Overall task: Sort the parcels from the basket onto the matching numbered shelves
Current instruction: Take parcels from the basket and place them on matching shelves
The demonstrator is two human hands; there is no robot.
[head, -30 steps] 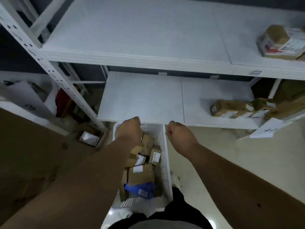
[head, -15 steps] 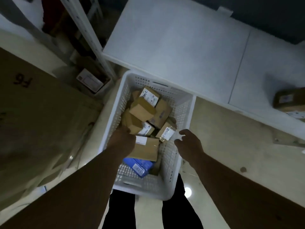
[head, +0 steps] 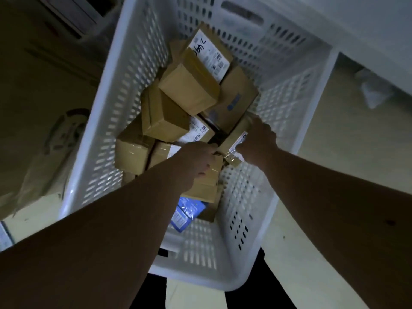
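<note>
Both hands are reaching into the white perforated plastic basket point(head: 107, 121), which is sitting on the floor: the left hand point(head: 196, 162) is closing its fingers on a brown cardboard parcel point(head: 206, 181), the right hand point(head: 256, 141) gripping a labelled one point(head: 236, 139). Many parcels are waiting; sorting looks far from finished.

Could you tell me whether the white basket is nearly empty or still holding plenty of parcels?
Still well stocked. The white basket holds a jumbled heap of brown cardboard parcels, plus a blue packet near its close end.
</note>
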